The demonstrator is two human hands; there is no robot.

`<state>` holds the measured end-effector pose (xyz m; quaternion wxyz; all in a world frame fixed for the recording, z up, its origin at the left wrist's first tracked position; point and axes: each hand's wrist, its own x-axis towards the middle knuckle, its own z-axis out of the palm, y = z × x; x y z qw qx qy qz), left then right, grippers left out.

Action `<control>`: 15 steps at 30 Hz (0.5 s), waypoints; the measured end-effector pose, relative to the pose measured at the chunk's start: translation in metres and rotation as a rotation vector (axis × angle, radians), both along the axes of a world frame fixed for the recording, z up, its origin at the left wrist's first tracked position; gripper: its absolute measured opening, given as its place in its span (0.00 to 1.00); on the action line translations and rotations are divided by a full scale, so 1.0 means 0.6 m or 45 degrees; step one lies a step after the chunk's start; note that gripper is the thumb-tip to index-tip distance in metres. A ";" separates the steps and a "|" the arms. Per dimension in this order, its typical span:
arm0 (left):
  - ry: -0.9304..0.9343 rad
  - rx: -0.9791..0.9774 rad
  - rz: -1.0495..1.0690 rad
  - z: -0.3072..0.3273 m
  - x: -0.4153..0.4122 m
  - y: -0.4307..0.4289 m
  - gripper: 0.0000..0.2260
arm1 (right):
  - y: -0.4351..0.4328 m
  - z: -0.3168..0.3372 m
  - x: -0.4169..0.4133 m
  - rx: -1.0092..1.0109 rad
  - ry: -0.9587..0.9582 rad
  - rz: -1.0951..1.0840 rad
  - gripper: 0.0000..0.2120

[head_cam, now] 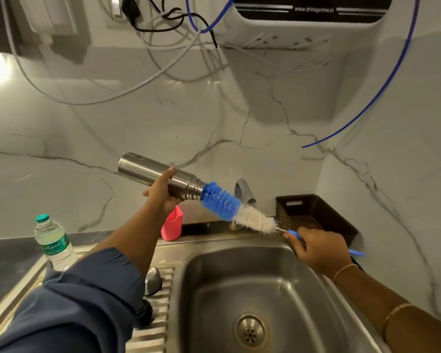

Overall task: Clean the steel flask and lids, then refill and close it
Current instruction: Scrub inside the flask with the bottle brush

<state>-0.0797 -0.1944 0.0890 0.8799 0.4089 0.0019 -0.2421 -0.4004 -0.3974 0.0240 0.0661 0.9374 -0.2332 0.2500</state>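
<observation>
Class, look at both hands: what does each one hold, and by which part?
The left hand grips the steel flask around its body, near the threaded neck. The right hand grips the bottle brush by its blue handle.

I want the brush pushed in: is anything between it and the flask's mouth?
Nothing visible. The flask mouth is uncapped, and the brush bristles meet it. The left hand grips the body behind the neck; the right hand holds the handle.

The sink basin (204, 289) was open from above. Tap (243, 191), basket (316, 215) and pink cup (172, 225) obstructed its rear edge, the flask (148, 171) above the cup.
</observation>
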 end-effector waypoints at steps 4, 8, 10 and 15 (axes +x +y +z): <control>-0.021 0.055 -0.064 0.000 -0.014 0.009 0.37 | -0.019 0.011 0.004 0.300 0.099 -0.019 0.23; -0.147 0.272 -0.065 -0.008 -0.037 -0.005 0.27 | -0.015 0.018 0.022 0.734 0.254 0.027 0.26; -0.165 0.290 -0.062 -0.012 -0.044 -0.008 0.27 | -0.009 0.014 0.026 0.887 0.252 0.022 0.26; -0.092 0.249 -0.093 -0.026 -0.039 -0.004 0.28 | 0.011 0.021 0.013 1.402 0.174 0.078 0.26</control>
